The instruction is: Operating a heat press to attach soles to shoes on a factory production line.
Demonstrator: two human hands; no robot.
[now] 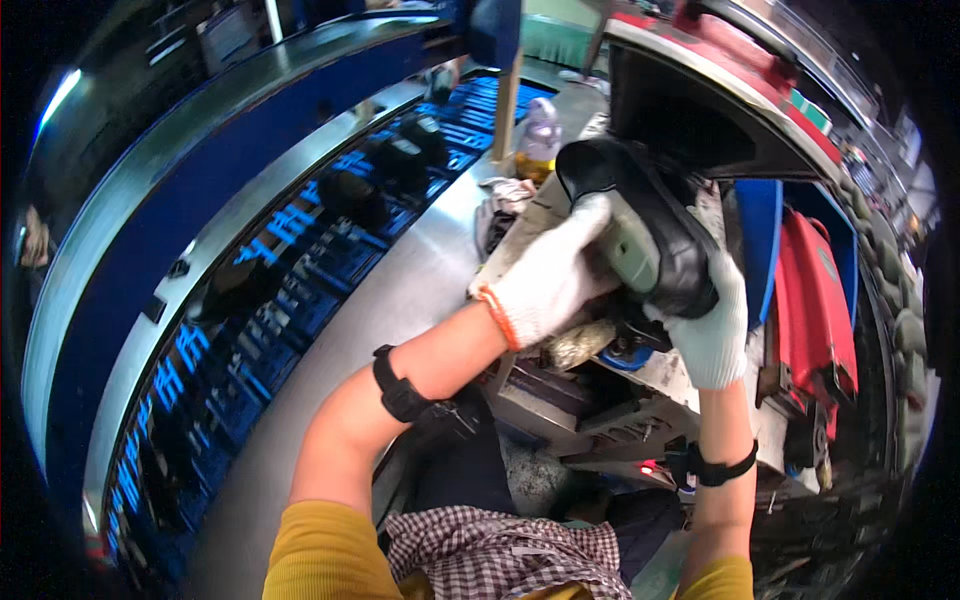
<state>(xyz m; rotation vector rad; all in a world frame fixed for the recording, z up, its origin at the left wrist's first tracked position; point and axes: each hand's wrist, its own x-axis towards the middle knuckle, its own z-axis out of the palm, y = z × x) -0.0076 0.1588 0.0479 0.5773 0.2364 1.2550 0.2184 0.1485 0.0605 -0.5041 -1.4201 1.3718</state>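
Both gloved hands (white) grip black shoe (640, 235); purple-capped bottle (540, 135) behind.

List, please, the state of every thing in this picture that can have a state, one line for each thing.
black shoe: held up in both hands, over the machine.
left hand: gloved in white, gripping the shoe's side.
right hand: gloved in white, supporting the shoe from below.
machine: a small red light is lit on its front.
shoes on the conveyor: standing in a row, untouched.
bottle: upright, holding some yellowish liquid.

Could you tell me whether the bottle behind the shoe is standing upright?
Upright: the bottle stands on the table with its cap on top.
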